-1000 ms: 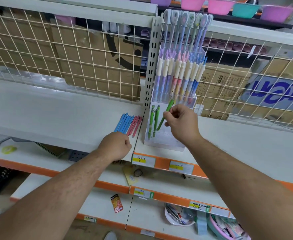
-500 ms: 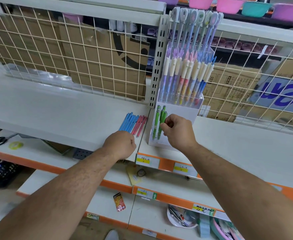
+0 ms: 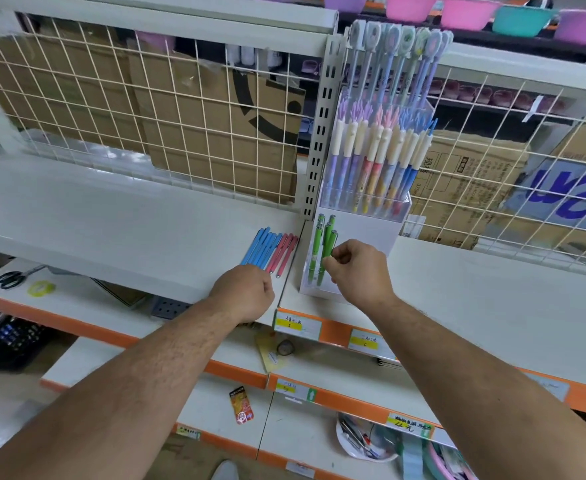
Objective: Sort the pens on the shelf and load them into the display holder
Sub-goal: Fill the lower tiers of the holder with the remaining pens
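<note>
The left hand (image 3: 244,294) rests curled on the shelf (image 3: 111,216) edge. I cannot tell if its fingers hold anything. At its 12 o'clock lie blue pens (image 3: 262,245) and pink pens (image 3: 284,251). At their 3 o'clock, the right hand (image 3: 360,270) pinches a green pen (image 3: 327,249) standing in the display holder (image 3: 367,233).

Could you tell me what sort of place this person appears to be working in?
Most likely a shop aisle: price labels on the orange shelf edges, a display holder of pens, and plastic basins stocked overhead.
</note>
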A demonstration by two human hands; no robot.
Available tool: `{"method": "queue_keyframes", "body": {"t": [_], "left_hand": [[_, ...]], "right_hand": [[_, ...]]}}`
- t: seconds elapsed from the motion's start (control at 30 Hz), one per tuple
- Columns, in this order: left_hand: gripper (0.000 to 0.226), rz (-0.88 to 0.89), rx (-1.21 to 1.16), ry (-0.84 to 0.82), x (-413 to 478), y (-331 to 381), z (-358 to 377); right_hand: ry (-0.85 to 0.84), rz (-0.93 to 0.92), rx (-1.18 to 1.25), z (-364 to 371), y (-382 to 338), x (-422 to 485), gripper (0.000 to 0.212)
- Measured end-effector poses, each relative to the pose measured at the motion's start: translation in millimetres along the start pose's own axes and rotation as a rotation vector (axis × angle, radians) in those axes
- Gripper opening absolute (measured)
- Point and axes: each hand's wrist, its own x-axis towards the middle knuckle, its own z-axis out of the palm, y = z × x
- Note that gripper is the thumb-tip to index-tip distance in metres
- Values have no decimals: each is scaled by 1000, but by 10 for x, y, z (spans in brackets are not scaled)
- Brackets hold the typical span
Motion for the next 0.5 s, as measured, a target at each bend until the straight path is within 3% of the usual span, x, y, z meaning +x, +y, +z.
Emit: {"method": "queue_keyframes", "body": {"t": [0.13, 0.3, 0.5], "left_hand": [[19, -14, -11, -33, -10, 20, -15], [18, -15, -6, -50, 9, 10, -42], [24, 2, 0, -35, 88, -91, -105]], "right_hand": [[19, 23, 17, -8, 48, -138, 4], [-20, 7, 45, 113, 78, -400, 20], [-87, -48, -8, 361, -62, -579, 14]]}}
